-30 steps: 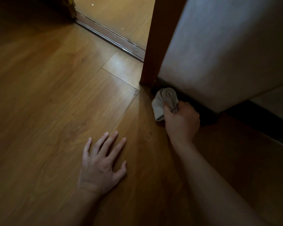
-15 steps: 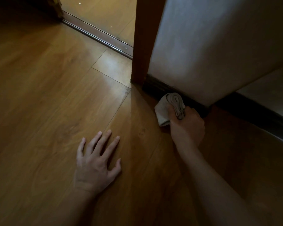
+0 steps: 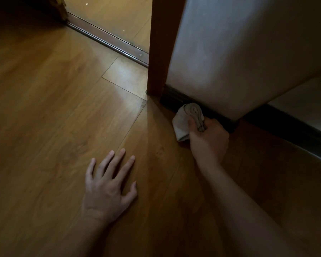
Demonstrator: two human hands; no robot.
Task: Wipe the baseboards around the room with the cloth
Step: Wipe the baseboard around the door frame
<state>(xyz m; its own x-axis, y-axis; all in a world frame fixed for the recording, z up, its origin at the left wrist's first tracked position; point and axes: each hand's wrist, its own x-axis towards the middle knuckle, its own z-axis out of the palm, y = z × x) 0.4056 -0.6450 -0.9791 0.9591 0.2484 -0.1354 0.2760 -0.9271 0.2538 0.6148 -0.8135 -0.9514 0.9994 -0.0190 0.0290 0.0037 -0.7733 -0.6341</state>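
The right hand (image 3: 208, 141) grips a bunched, pale beige cloth (image 3: 188, 120), fingers curled round its rolled upper fold; the cloth presses against the dark brown baseboard (image 3: 176, 102) at the foot of the off-white wall (image 3: 239, 58), just beside the reddish-brown wooden door frame post (image 3: 160, 52); the lower part of the cloth hangs down onto the warm brown wood-plank floor (image 3: 54, 108). The left hand (image 3: 107, 188) lies flat on the floor, palm down, fingers straight and spread, holding nothing; it sits well apart from the cloth, nearer the camera and to the left. Both forearms are bare and reach in from the bottom edge. The baseboard runs on to the right past a wall corner, where a 2nd dark stretch (image 3: 289, 125) follows the next wall. Behind the post, a brown metal threshold strip (image 3: 107, 38) crosses the doorway diagonally, with more wood flooring beyond it. The lighting is dim, and the right side is in deep shadow.
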